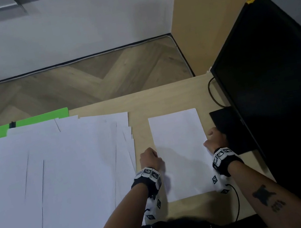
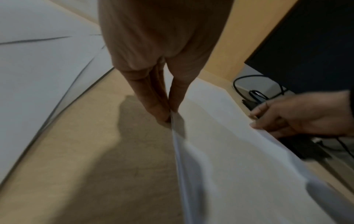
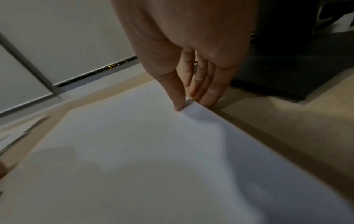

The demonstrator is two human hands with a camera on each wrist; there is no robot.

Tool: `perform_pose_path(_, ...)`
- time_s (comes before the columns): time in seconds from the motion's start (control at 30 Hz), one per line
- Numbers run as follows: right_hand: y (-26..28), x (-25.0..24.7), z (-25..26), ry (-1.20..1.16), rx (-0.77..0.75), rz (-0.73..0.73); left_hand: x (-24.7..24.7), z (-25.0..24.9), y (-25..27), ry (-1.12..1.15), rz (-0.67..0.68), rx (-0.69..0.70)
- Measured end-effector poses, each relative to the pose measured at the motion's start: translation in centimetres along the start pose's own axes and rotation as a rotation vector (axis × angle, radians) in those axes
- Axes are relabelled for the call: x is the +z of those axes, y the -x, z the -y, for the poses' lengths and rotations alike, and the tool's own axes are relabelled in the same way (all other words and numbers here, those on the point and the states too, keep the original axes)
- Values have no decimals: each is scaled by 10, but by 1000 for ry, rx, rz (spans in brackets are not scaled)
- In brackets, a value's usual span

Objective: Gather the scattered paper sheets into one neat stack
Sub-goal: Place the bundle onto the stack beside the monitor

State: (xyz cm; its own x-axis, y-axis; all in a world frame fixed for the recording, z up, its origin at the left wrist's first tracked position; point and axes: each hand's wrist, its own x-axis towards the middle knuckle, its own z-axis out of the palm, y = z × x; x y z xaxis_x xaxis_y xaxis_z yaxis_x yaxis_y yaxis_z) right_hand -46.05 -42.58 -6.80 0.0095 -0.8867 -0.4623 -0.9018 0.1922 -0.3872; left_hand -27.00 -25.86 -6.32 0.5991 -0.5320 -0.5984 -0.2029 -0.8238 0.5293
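A small stack of white paper [image 1: 181, 148] lies on the light wooden table [image 1: 163, 97], right of centre. My left hand [image 1: 149, 159] is at the stack's left edge. In the left wrist view its thumb and fingers [image 2: 169, 115] pinch that edge, lifting it slightly off the table. My right hand [image 1: 215, 139] holds the right edge, thumb on top and fingers under it [image 3: 188, 103]. Several loose white sheets [image 1: 56, 180] lie overlapped and fanned over the left half of the table.
A black monitor [image 1: 282, 90] stands close on the right, its base [image 1: 228, 126] just behind my right hand, with a black cable [image 1: 212, 91] looping beside it. A green folder [image 1: 41, 118] pokes out behind the loose sheets. Bare table shows between the two paper groups.
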Motion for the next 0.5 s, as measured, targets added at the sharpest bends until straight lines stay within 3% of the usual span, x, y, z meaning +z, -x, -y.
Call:
perform_pose_path(0.27, 14, 12, -2, 253, -255, -59, 7, 5, 7, -419, -54, 327)
perform_pose_path(0.5, 20, 11, 4, 334, -278, -69, -5, 3, 8, -673, 6, 407)
